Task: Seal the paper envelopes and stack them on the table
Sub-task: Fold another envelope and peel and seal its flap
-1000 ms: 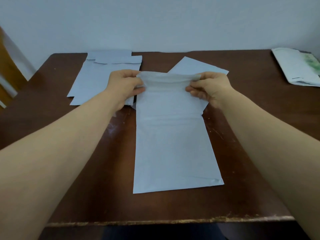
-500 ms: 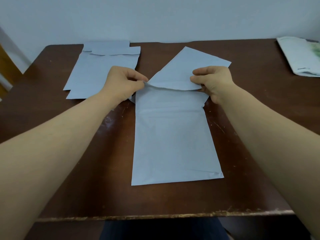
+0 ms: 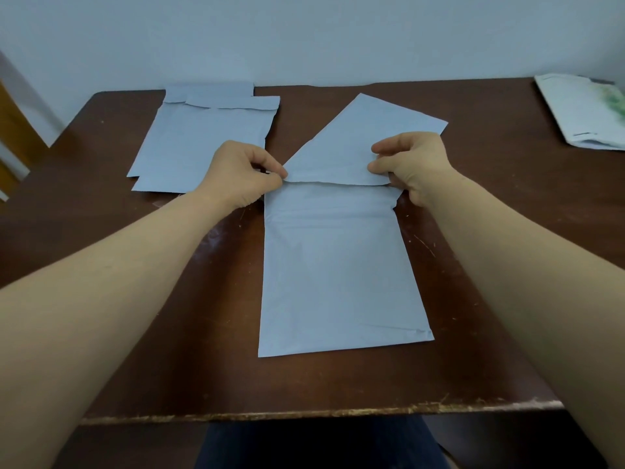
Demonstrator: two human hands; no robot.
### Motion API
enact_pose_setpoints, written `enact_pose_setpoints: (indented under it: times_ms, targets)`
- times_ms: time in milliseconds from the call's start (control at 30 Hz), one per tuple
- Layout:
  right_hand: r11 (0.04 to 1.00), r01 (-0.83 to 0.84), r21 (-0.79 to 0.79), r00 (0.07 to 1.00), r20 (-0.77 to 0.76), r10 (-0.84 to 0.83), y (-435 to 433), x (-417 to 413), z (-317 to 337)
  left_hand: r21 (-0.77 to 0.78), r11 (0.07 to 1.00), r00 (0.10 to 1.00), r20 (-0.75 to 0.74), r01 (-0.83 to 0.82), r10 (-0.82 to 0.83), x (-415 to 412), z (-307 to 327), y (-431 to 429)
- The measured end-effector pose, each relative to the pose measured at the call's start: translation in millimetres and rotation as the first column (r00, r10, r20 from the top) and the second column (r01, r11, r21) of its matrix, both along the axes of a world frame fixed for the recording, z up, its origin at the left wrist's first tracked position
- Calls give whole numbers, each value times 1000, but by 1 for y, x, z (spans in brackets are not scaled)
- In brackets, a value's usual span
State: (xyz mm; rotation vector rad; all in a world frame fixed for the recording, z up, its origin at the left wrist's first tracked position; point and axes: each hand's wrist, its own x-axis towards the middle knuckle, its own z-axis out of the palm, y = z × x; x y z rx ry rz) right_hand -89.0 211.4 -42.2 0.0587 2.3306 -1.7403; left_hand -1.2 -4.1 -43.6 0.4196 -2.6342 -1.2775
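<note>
A pale blue paper envelope (image 3: 338,265) lies lengthwise on the middle of the dark wooden table (image 3: 169,350). My left hand (image 3: 236,174) pinches its far left corner. My right hand (image 3: 412,164) pinches its far right corner. The envelope's far edge runs straight between my fingertips. A second pale blue envelope (image 3: 365,133) lies at an angle just behind; its near edge meets the pinched edge, so which sheet lies on top there is unclear. At the back left, a small pile of envelopes (image 3: 203,140) lies flat with flaps open.
A white plastic bag with green print (image 3: 581,110) lies at the table's back right corner. The wall stands right behind the table. The worn front edge (image 3: 321,412) is close to my body.
The flap that my hands held raised a second ago has come down low between my fingertips. Both hands stay at the envelope's far corners.
</note>
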Motion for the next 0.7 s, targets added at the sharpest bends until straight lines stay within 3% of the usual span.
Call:
enact_pose_setpoints:
  times_ms: [700]
  targets:
    - [992, -32, 124, 999, 37, 27, -3, 0, 4, -246, 961, 991, 51, 129, -121, 1, -5, -3]
